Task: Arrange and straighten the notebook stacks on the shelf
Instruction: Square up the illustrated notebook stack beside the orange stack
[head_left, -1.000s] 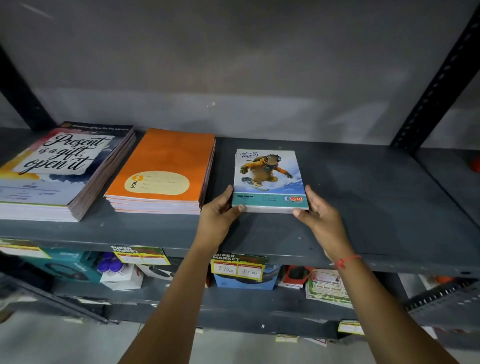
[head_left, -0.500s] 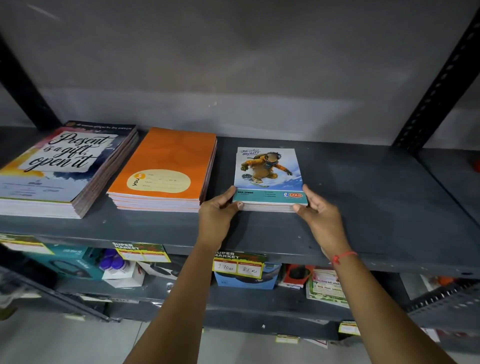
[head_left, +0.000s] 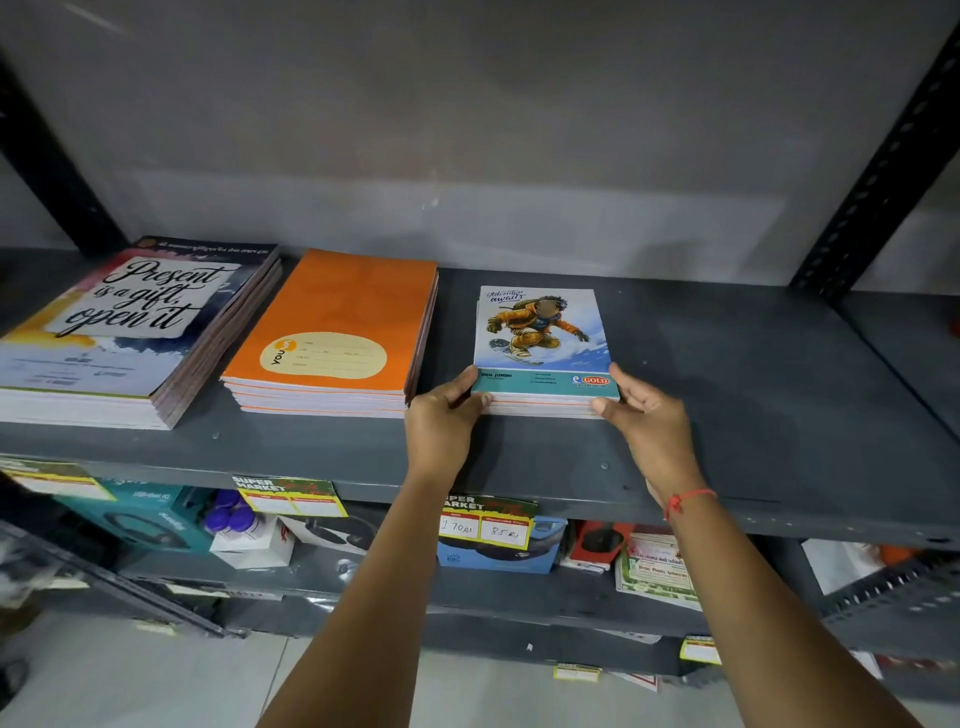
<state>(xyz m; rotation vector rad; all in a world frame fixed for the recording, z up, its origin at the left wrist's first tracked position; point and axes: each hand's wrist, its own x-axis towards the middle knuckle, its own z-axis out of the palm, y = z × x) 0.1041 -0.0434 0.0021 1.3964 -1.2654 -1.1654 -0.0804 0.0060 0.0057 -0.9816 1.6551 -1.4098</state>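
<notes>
Three notebook stacks lie on the grey metal shelf. At the left is a tall stack with a "Present is a gift, open it" cover. An orange-covered stack lies beside it. To the right sits a small stack topped by a snowboarder cover. My left hand grips that small stack's front left corner, thumb on top. My right hand holds its front right corner the same way. The stack rests flat on the shelf.
A perforated black upright stands at the shelf's right rear, another at the far left. The grey wall closes the back. Price tags hang on the front lip. A lower shelf holds boxes and packets.
Both hands have pushed the small snowboarder stack slightly deeper onto the shelf. The other two stacks have not moved.
</notes>
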